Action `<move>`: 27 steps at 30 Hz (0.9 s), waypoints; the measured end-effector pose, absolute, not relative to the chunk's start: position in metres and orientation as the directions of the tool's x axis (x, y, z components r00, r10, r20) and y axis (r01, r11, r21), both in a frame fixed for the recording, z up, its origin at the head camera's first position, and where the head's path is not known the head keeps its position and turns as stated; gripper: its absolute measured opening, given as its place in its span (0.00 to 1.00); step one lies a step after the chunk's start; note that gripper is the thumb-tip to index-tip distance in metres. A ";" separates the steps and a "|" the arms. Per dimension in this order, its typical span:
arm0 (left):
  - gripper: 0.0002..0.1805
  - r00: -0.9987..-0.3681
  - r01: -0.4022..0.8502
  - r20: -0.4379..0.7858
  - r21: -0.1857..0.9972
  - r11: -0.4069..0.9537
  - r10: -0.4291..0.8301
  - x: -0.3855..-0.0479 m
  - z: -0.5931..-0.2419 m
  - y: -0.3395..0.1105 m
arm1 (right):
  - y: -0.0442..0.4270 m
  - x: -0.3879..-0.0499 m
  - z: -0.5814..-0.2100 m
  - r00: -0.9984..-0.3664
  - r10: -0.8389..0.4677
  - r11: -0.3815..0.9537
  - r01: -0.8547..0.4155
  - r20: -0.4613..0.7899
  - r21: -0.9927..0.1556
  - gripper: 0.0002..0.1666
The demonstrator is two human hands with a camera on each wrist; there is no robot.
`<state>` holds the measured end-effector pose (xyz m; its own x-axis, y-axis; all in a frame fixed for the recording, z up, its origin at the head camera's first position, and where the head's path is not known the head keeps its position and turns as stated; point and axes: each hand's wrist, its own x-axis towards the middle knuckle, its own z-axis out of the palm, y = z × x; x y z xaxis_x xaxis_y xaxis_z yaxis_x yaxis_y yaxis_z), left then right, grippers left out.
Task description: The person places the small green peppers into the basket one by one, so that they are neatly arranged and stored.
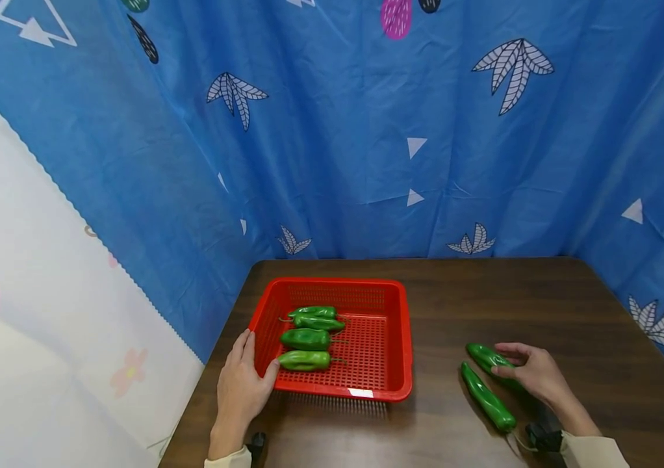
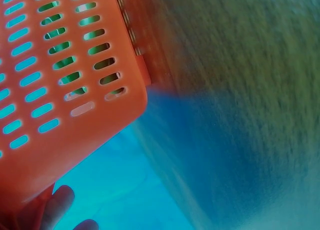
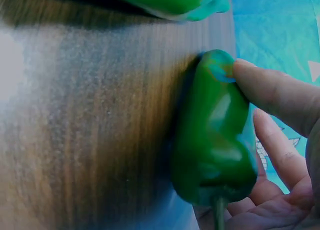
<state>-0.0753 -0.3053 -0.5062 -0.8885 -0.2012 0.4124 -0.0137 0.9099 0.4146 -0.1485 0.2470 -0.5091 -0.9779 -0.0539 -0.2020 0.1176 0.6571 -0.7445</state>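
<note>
A red plastic basket (image 1: pixel 397 338) stands on the table's left side with several green peppers (image 1: pixel 305 339) lying across its left half. My left hand (image 1: pixel 242 383) holds the basket's near left corner, thumb over the rim and fingers along the outer wall. In the left wrist view, fingertips (image 2: pixel 61 200) show beside the basket wall (image 2: pixel 75 140). On the right, my right hand (image 1: pixel 533 374) is at the farther of two loose green peppers (image 3: pixel 212 135). Its thumb touches that pepper's tip; the other fingers lie loosely bent beyond it. The nearer pepper (image 1: pixel 486 396) lies alongside.
Dark wooden table (image 1: pixel 437 292) lies under everything. A blue patterned curtain (image 1: pixel 355 162) hangs behind it and at the right, and a white cloth (image 1: pixel 45 260) hangs at the left. Bare tabletop separates the basket from the two loose peppers.
</note>
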 end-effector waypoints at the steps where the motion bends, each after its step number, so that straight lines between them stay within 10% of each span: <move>1: 0.43 -0.888 -0.015 0.412 0.415 0.910 -0.202 -0.075 -0.506 -0.305 | 0.247 -0.149 -0.509 -0.977 -0.049 0.665 0.124 -0.209 -0.737 0.39; 27: 0.43 -0.894 -0.022 0.399 0.417 0.909 -0.204 -0.077 -0.508 -0.306 | 0.253 -0.162 -0.472 -0.991 -0.045 0.674 0.061 -0.124 -0.737 0.43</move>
<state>-0.0768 -0.3058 -0.5075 -0.8939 -0.2043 0.3990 -0.0217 0.9087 0.4168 -0.1624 0.2529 -0.4723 -0.9913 -0.0448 -0.1236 0.0613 0.6736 -0.7365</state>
